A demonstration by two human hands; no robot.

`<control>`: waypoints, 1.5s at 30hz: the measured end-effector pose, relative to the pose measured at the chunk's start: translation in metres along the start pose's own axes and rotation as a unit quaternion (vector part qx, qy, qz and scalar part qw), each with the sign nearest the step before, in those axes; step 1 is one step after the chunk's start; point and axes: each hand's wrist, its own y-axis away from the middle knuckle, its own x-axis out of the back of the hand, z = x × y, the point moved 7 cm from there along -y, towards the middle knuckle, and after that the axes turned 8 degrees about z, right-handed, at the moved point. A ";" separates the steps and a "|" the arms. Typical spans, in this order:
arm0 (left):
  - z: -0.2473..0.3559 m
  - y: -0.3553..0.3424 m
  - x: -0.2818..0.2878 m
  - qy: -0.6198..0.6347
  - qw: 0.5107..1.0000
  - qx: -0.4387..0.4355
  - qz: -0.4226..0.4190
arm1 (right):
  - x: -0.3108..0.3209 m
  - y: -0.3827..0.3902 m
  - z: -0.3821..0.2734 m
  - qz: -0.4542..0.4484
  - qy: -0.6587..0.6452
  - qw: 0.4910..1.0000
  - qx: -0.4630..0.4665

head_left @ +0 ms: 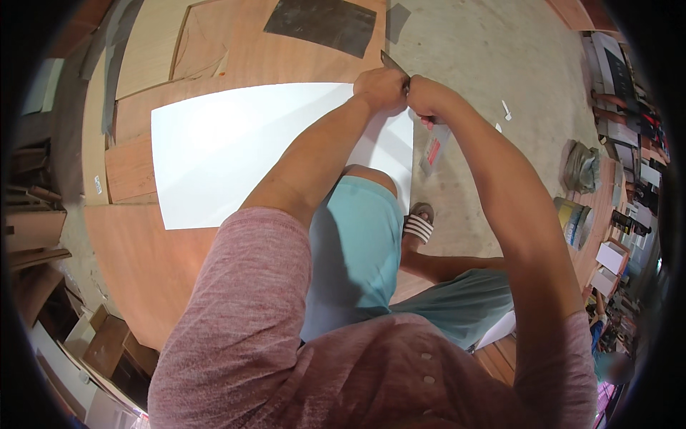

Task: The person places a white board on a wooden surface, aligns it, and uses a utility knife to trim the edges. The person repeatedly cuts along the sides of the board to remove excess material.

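Observation:
My left hand (381, 89) and my right hand (431, 98) are closed and meet at the far right corner of a large white sheet (250, 143). A narrow dark strip with a pointed end (393, 63) sticks out beyond them; which hand grips it is hard to tell. Below my right hand hangs a flat greyish strip with a red printed patch (434, 150), its upper end inside my fingers. Whatever my left fingers close on is hidden. My bent knee (370, 179) rests on the sheet near its right edge.
Under the sheet lie wooden boards (136, 264). A dark rectangular panel (321, 25) lies beyond it. White scraps (506, 110) are on the concrete floor (464, 43). A greenish bag (581, 167) and round tins (572, 220) stand at right; wooden furniture pieces (107, 347) at left.

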 end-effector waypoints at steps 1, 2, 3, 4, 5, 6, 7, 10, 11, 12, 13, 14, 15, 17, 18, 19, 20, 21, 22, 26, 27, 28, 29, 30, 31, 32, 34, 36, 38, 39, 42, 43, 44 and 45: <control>-0.003 0.002 0.002 -0.017 1.000 0.006 -0.007 | -0.003 -0.004 -0.004 0.000 -0.002 1.000 0.004; 0.002 -0.001 -0.001 -0.029 0.999 0.001 -0.017 | -0.010 -0.011 0.005 -0.023 0.048 0.998 0.031; 0.008 -0.003 -0.006 -0.041 0.999 -0.005 -0.029 | -0.018 -0.017 0.017 -0.046 0.097 0.993 0.056; 0.013 -0.007 -0.006 -0.034 0.999 -0.006 -0.025 | -0.019 -0.023 0.023 -0.065 0.145 0.984 0.084; 0.008 -0.001 -0.005 -0.030 0.999 0.007 -0.021 | -0.010 -0.013 0.013 -0.035 0.074 0.994 0.067; 0.004 0.001 -0.005 -0.025 0.999 0.018 -0.018 | 0.001 0.002 0.010 -0.005 0.002 0.999 0.046; 0.002 0.000 0.000 -0.033 0.999 0.008 -0.004 | 0.016 0.018 0.006 0.030 -0.073 0.997 0.022; -0.005 -0.002 -0.002 -0.040 0.999 -0.019 0.014 | 0.047 0.045 0.015 0.033 -0.106 0.993 0.034; -0.009 -0.005 -0.004 -0.036 0.999 -0.018 0.014 | 0.055 0.052 0.020 0.032 -0.115 0.993 0.027; -0.014 -0.006 -0.005 -0.034 0.999 -0.017 0.015 | 0.054 0.059 0.025 0.027 -0.114 0.993 0.022; -0.014 -0.009 -0.005 -0.030 0.999 -0.017 0.015 | 0.051 0.067 0.030 0.023 -0.114 0.993 0.017; -0.013 -0.010 -0.006 -0.024 1.000 0.006 0.002 | 0.046 0.074 0.035 0.016 -0.115 0.993 0.010; -0.010 -0.010 -0.006 -0.021 1.000 0.012 -0.004 | 0.041 0.078 0.040 0.014 -0.115 0.993 0.005; -0.007 -0.012 -0.008 -0.016 1.000 0.021 -0.015 | 0.028 0.085 0.052 0.012 -0.115 0.993 -0.006; -0.005 -0.013 -0.006 -0.003 1.000 0.017 0.014 | 0.023 0.086 0.057 0.018 -0.110 0.994 -0.009; -0.006 -0.011 -0.005 0.009 0.999 0.015 0.042 | 0.021 0.091 0.058 0.020 -0.110 0.994 -0.009; -0.008 -0.011 -0.003 0.021 0.997 0.013 0.070 | 0.020 0.096 0.060 0.022 -0.111 0.994 -0.009; -0.010 -0.012 -0.005 0.024 0.997 0.014 0.068 | 0.019 0.101 0.064 0.024 -0.112 0.993 -0.009; -0.009 -0.012 -0.004 0.027 0.998 0.014 0.063 | 0.019 0.107 0.070 0.027 -0.130 0.991 -0.006; 0.008 -0.005 -0.010 -0.064 0.996 0.033 -0.047 | 0.018 0.136 0.106 0.049 -0.176 0.983 0.004; 0.003 -0.012 -0.015 -0.017 0.997 0.033 -0.070 | 0.016 0.145 0.117 0.055 -0.181 0.982 0.007; -0.015 -0.017 -0.019 0.025 0.995 0.042 -0.089 | 0.014 0.153 0.123 0.061 -0.199 0.978 0.015; -0.021 -0.020 -0.025 0.069 0.990 0.049 -0.113 | 0.013 0.164 0.135 0.067 -0.217 0.974 0.016; -0.024 -0.022 -0.032 0.184 0.972 0.062 -0.134 | 0.012 0.169 0.144 0.072 -0.234 0.969 0.018; -0.015 -0.023 -0.038 0.188 0.964 0.064 -0.176 | 0.007 0.172 0.159 0.065 -0.247 0.967 -0.008; -0.006 -0.026 -0.041 0.191 0.955 0.068 -0.216 | 0.001 0.173 0.172 0.056 -0.259 0.964 -0.032; -0.003 -0.029 -0.046 0.173 0.941 0.055 -0.287 | -0.005 0.171 0.180 0.079 -0.250 0.965 -0.011; -0.013 -0.043 -0.045 0.137 0.929 0.018 -0.342 | 0.000 0.165 0.163 0.154 -0.198 0.965 0.077; 0.004 -0.042 -0.043 0.066 0.936 0.017 -0.345 | 0.001 0.164 0.160 0.146 -0.214 0.964 0.064; 0.011 -0.040 -0.045 0.031 0.937 0.015 -0.348 | 0.001 0.165 0.159 0.140 -0.222 0.963 0.056; -0.013 -0.039 -0.039 0.131 0.932 0.058 -0.334 | -0.002 0.167 0.148 0.097 -0.189 0.976 0.036; -0.018 -0.040 -0.039 0.154 0.937 0.059 -0.307 | -0.003 0.166 0.149 0.117 -0.184 0.975 0.050; -0.019 -0.040 -0.037 0.177 0.942 0.058 -0.279 | -0.007 0.164 0.152 0.138 -0.177 0.972 0.065; -0.021 -0.039 -0.032 0.200 0.946 0.058 -0.250 | -0.009 0.162 0.152 0.159 -0.170 0.969 0.080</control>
